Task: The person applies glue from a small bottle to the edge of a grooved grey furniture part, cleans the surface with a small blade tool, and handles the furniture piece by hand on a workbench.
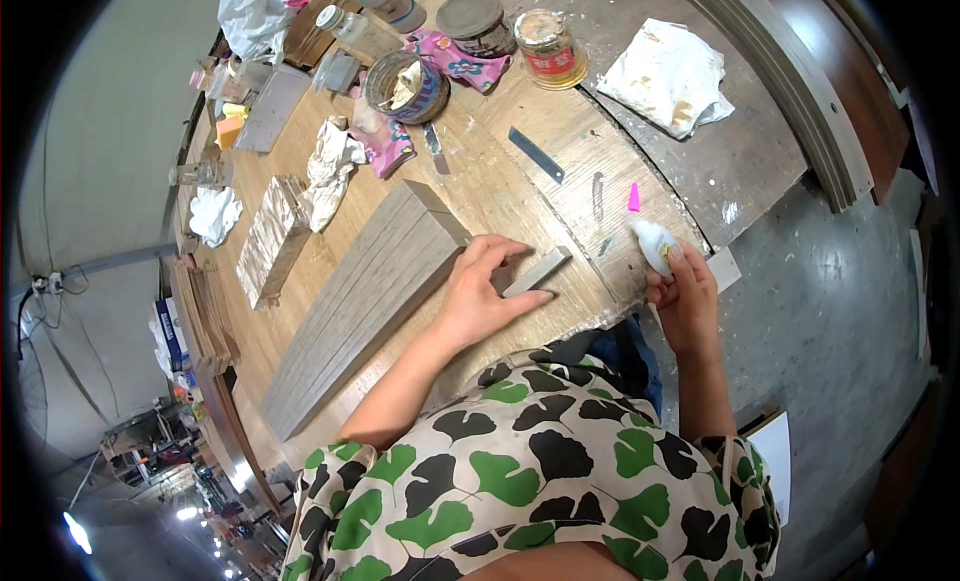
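While pinned by left hand [480, 293]: short grey wood strip [537, 272]; right-hand [684, 303] grip around white glue bottle [655, 245].

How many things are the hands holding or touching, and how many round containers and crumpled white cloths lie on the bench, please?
Small grey block under the left hand: 1
White glue bottle in the right hand: 1
Round containers: 3
Crumpled white cloths: 3
Total: 8
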{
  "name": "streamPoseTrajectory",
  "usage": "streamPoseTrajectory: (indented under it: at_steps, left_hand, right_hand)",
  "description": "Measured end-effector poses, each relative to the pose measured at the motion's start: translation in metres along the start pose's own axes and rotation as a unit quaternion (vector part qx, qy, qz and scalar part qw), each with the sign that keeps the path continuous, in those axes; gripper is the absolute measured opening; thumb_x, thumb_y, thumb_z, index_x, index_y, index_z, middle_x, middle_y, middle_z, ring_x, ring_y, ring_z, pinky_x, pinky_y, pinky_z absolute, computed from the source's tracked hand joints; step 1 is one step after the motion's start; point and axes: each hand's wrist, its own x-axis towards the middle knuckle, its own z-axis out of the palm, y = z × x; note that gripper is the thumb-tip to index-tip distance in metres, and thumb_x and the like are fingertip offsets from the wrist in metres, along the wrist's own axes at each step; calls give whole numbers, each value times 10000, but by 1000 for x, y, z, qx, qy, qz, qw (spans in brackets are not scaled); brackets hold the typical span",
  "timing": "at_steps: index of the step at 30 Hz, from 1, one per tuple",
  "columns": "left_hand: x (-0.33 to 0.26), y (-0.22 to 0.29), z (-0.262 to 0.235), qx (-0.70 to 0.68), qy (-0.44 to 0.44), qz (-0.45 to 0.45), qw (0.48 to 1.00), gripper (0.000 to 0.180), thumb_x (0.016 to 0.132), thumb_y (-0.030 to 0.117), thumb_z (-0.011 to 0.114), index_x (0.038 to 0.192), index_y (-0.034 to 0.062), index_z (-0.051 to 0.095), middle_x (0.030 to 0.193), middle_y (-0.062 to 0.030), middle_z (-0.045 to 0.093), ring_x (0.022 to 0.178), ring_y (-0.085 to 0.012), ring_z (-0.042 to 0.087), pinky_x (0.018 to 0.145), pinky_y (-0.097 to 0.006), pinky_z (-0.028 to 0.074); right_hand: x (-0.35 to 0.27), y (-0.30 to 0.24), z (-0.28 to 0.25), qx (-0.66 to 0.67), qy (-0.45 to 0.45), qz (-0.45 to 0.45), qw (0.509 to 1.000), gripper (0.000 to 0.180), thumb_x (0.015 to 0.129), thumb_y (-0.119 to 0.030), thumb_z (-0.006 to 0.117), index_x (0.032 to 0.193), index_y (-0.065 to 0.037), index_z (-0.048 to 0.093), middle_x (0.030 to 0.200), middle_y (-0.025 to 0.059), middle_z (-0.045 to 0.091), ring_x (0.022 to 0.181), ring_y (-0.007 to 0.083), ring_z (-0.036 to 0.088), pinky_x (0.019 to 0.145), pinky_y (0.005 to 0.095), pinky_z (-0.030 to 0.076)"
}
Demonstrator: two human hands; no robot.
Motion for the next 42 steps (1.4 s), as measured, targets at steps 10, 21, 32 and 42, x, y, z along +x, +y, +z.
streamPoseTrajectory:
  at_steps: [10, 21, 32, 42]
  left_hand:
    - [-14, 8, 17, 121, 73, 48, 989, 537, 819, 294, 740, 1255, 45, 550, 858, -128, 640, 789, -286, 620, 747, -372, 482]
    - [-37, -5, 28, 183, 119, 30, 975, 408, 848, 326, 692, 1124, 43, 594, 856, -173, 666, 753, -357, 644, 660, -418, 506]
    - [-46, -11, 23, 178, 128, 52, 974, 306, 843, 321, 692, 844, 42, 567, 675, -133, 593, 616, -338, 601, 550, -422, 473]
    - [-39, -6, 18, 168, 112, 25, 979, 325, 834, 321, 701, 819, 33, 549, 683, -142, 589, 632, -352, 594, 552, -424, 477]
  right_hand:
    - [19, -3, -10, -284, 7, -191, 939, 186, 893, -44, 657, 1061, 12, 598, 896, 1, 590, 758, 36, 518, 683, 179, 418]
    - [37, -25, -8, -450, 66, -181, 872, 204, 839, -108, 708, 958, 50, 659, 843, 82, 689, 698, 89, 617, 625, 231, 484]
    - [48, -47, 16, -663, 43, -318, 676, 231, 785, -191, 725, 895, 9, 686, 836, 171, 654, 724, 316, 633, 669, 380, 503]
    - [111, -6, 108, -715, -145, -379, 569, 154, 810, -147, 683, 879, -10, 676, 850, 202, 650, 772, 373, 648, 717, 435, 527]
